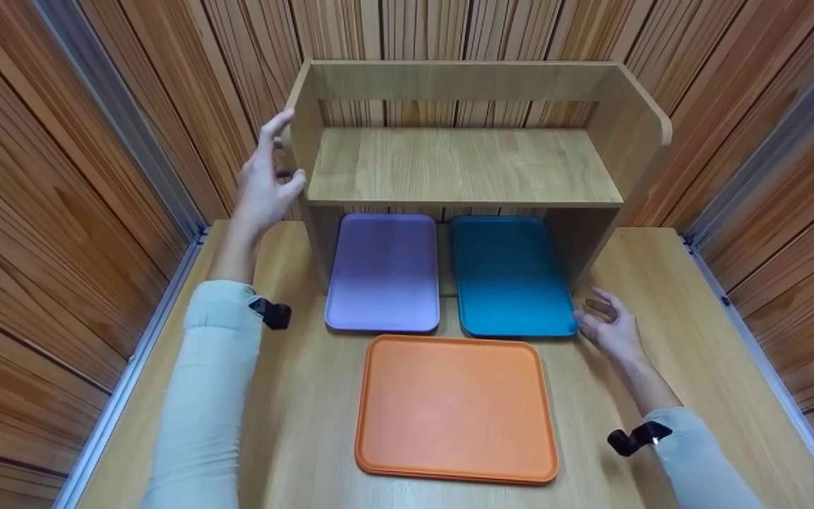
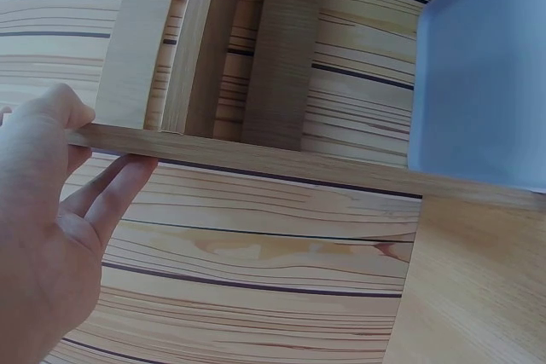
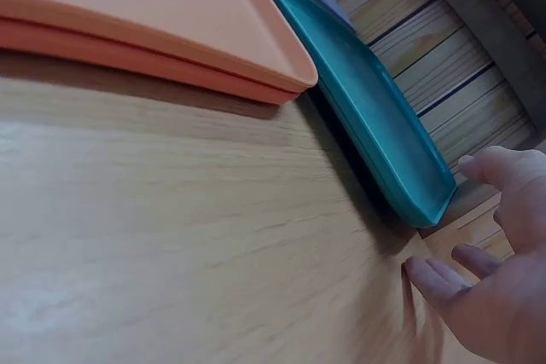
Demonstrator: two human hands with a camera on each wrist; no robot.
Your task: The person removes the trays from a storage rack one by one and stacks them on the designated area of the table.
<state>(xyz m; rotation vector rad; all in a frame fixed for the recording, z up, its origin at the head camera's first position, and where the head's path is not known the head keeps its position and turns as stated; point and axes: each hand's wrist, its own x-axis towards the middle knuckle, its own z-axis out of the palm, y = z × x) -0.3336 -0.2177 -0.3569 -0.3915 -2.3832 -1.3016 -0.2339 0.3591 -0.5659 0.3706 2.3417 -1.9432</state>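
The wooden shelf unit point(image 1: 463, 166) stands at the back, its left side panel point(image 2: 281, 159) held between the thumb and fingers of my left hand point(image 1: 266, 184). My right hand point(image 1: 612, 329) is beside the front right corner of the teal tray point(image 1: 513, 276), fingers spread and slightly bent, holding nothing; the right wrist view shows a gap between the fingers and the teal tray point(image 3: 367, 91). A purple tray point(image 1: 382, 272) lies left of the teal one, both partly under the shelf board. In front lies an orange tray point(image 1: 456, 406), stacked on another orange one.
Wood-plank walls point(image 1: 795, 283) close in the table point(image 1: 308, 424) at the back and on both sides, with metal rails point(image 1: 131, 367) along the side edges. The shelf's right side panel point(image 1: 629, 120) rises near the right hand.
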